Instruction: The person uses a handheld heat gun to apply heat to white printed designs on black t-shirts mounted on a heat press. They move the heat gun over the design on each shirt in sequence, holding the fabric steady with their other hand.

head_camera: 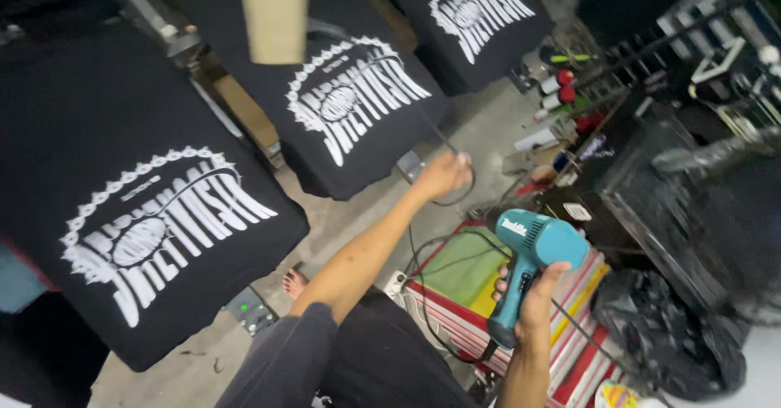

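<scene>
The teal heat gun (529, 274) is in my right hand (533, 298), held up over the striped red and white mat (573, 331) at the lower right. My fingers are wrapped tight round its handle, and its round nose points left toward the shirts. Its black cord (423, 294) hangs down and loops over the mat and a green sheet (464, 266).

My left hand (443, 174) is stretched far out in front. It is closed on a thin dark wire (439, 139) just beside the lower right corner of the middle black shirt (358, 107). Two more black shirts with the same white print lie flat on their boards, one at the near left (146, 229) and one at the top (476, 9).

I think the cord could catch on my arm or on the mat edge, because it loops loosely under my hands. The hot nose could scorch a shirt if it stays too close. The wire I am pulling could drag across the white print and smear it.

My left arm is nearly straight, sleeve pushed up. My right arm is bent, wrist upright.
</scene>
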